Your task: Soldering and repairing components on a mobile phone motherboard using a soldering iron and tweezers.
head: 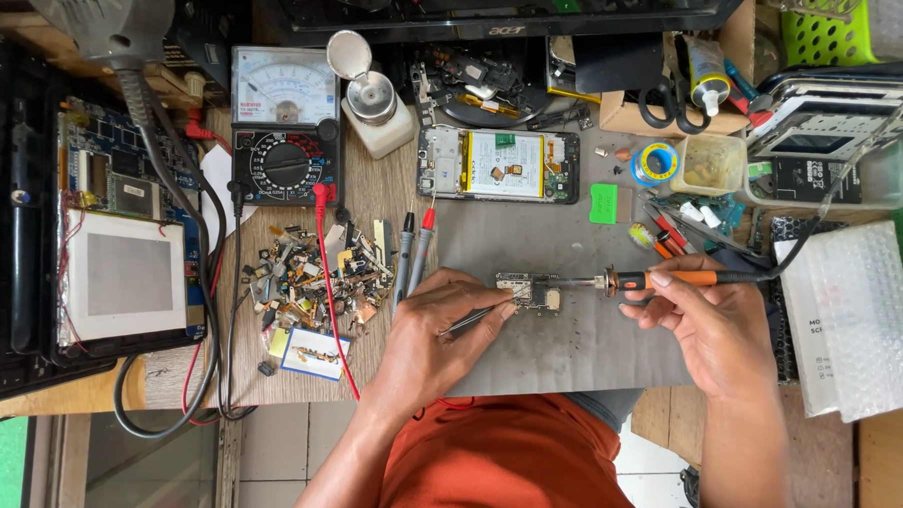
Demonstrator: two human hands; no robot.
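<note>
Your left hand (pixel 429 330) pinches slim metal tweezers (pixel 474 319), fingers closed round them, tips angled toward the small circuit board (pixel 529 289). The board lies flat on the grey mat (pixel 575 350), just beyond your left fingertips and between both hands. It is small, roughly rectangular, with silvery metal shields and a pale square patch near its lower edge. Your right hand (pixel 704 325) grips the soldering iron (pixel 662 278) by its orange handle, fingers wrapped shut; the dark metal tip reaches left and meets the board's right edge. Left of your left hand sits a heap of loose scrap parts (pixel 307 279). Beyond the board lies an opened phone (pixel 498 164).
</note>
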